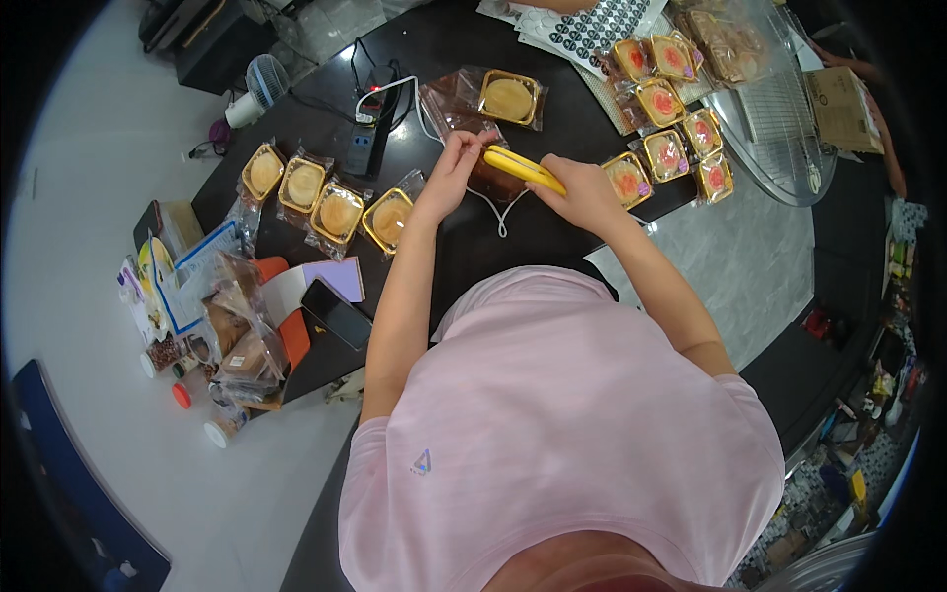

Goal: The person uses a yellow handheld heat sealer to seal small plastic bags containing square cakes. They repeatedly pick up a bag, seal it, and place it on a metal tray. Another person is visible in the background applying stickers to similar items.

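So from my head cam, looking down over the pink shirt (562,434) at the black table (552,128). My right hand (582,192) is clenched around a yellow handheld sealer (523,170), which angles up and left toward the other hand. My left hand (456,163) is pinching the top edge of a clear plastic bag (464,113) with thumb and fingertips, right at the tip of the sealer, so the two hands nearly meet over the bag. The bag lies flat on the table just past my hands, and there's a round pastry in a gold tray (509,98) inside it, at the far end.

To my left, a row of four bagged pastries in gold trays (321,197) sits along the table edge, near a black power strip (363,138) with a white cable (498,212) looping under my hands. To my right, a cluster of bagged pastries with red tops (671,128) lies close to a sticker sheet (592,25) and a wire rack (779,109). A phone (335,311) rests at the near left corner, beside a pile of bags and small jars (212,345).
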Demonstrator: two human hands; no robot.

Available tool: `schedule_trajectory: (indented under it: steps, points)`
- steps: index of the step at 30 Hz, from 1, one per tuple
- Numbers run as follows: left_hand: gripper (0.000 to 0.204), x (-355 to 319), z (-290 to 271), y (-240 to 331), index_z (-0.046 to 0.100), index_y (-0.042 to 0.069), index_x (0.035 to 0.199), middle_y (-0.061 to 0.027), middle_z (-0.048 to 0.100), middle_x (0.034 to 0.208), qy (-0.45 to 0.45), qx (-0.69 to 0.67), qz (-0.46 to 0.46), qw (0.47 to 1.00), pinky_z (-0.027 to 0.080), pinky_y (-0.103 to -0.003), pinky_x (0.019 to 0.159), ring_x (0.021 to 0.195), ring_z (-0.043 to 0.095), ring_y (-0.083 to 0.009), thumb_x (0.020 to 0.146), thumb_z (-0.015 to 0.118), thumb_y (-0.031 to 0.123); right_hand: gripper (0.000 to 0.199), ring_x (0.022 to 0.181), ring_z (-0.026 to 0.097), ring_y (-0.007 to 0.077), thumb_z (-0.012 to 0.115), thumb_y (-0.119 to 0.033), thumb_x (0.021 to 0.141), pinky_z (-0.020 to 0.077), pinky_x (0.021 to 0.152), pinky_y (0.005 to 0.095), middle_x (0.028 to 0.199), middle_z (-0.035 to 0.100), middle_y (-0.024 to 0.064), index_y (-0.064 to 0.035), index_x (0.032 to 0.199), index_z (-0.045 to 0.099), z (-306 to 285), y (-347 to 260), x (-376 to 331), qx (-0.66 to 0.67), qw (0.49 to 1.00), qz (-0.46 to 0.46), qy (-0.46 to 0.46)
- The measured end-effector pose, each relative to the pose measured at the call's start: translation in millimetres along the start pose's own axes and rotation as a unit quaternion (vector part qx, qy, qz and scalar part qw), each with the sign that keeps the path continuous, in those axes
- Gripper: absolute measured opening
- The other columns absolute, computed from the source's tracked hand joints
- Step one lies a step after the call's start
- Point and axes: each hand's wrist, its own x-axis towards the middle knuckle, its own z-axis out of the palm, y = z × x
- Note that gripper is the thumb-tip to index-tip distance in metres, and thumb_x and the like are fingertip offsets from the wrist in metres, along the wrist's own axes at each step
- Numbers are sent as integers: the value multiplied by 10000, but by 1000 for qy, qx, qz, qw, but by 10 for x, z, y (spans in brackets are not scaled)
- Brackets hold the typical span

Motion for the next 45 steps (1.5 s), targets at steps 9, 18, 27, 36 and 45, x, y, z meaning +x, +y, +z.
schedule_trajectory:
  steps: [9,18,27,36,45]
  points:
    - [887,-309,644,-131,282,-3,1372,-231,418,1300,198,369,80,905,344,-411,1027,1226,409,-370,684,785,244,337,662,617,373,648,-387,818,478,576,450,685,624,176,-56,855,599,179,79,-42,51,995,75,33]
    - [798,-267,649,-189,387,16,1259,-181,490,1194,239,403,76,880,400,-414,949,1112,474,-348,610,808,209,400,666,628,357,648,-445,806,487,582,438,696,632,167,-48,803,602,119,-23,-13,19,992,121,34]
    - [783,-276,641,-212,389,15,1251,-183,492,1180,249,401,85,877,407,-416,935,1107,477,-350,616,802,213,388,633,618,364,651,-432,807,483,565,442,658,617,160,-49,783,591,162,-61,8,11,993,89,79]
    - [795,-306,657,-187,384,22,1263,-187,473,1216,259,353,79,896,393,-416,968,1148,453,-368,606,803,178,373,613,605,369,646,-410,818,472,546,437,639,604,175,-43,768,597,201,5,41,20,993,99,54]
    - [721,-302,325,-275,387,8,1314,-124,530,1217,166,61,67,982,422,-329,953,1135,519,-221,732,775,182,349,524,493,45,603,-397,894,400,476,222,687,510,-23,-63,988,568,193,181,33,387,894,225,-11]
